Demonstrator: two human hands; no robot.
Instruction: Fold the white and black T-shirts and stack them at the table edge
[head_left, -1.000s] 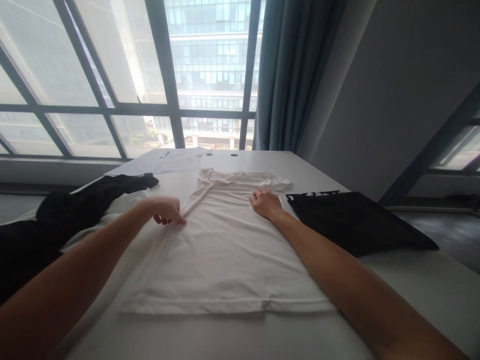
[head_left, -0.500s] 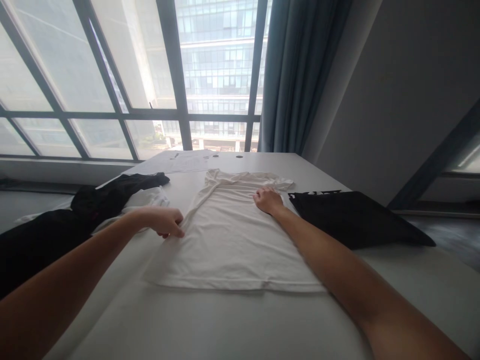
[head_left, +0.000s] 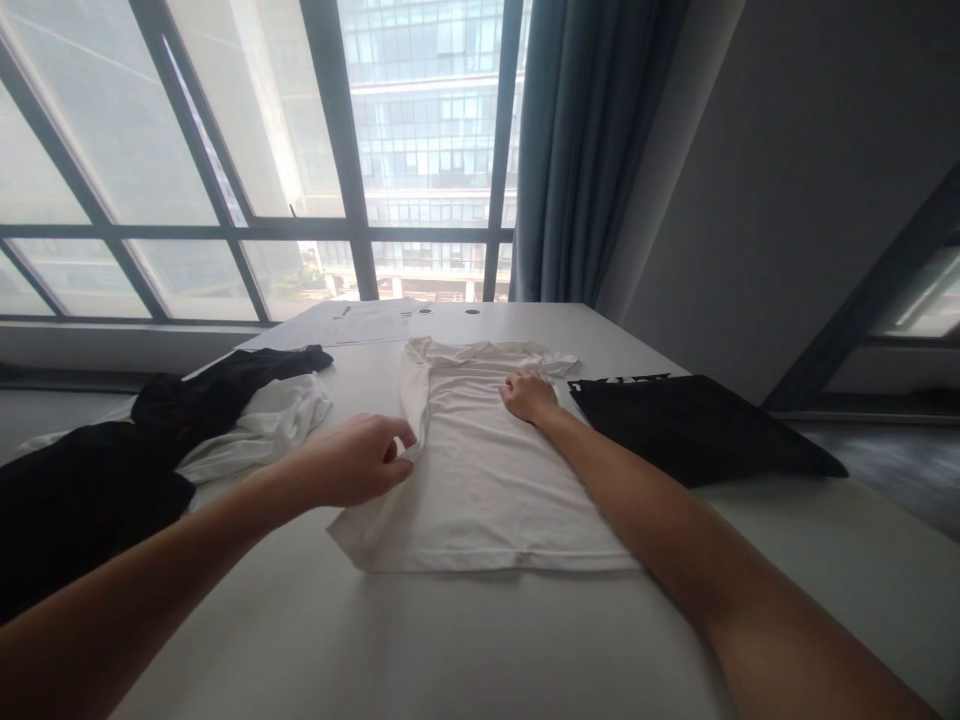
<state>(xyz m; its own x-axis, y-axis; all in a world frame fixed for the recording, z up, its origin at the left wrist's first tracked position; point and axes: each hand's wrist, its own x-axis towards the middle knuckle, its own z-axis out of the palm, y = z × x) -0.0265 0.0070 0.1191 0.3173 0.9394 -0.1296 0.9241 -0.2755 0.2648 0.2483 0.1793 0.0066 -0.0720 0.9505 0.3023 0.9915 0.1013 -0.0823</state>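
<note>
Two bare forearms reach forward over a white table (head_left: 465,650), seen from the person's own head. Nearest, the left hand (head_left: 358,462) has its fingers curled, pinching the left edge of a white T-shirt (head_left: 480,470) and lifting that edge inward so it stands folded over the body of the shirt. The T-shirt lies flat in the middle of the table, hem toward the viewer and collar toward the window. Further along, the right hand (head_left: 529,396) rests palm down and flat on the shirt's upper right part, near the shoulder, gripping nothing. Just right of that hand lies a folded black garment (head_left: 697,430), close beside the shirt. To the left sits a loose heap of black and white clothes (head_left: 187,430), apart from the shirt. Beyond, papers (head_left: 360,325) lie at the table's far edge, then a large window (head_left: 247,150) and a blue-grey curtain (head_left: 577,150)
</note>
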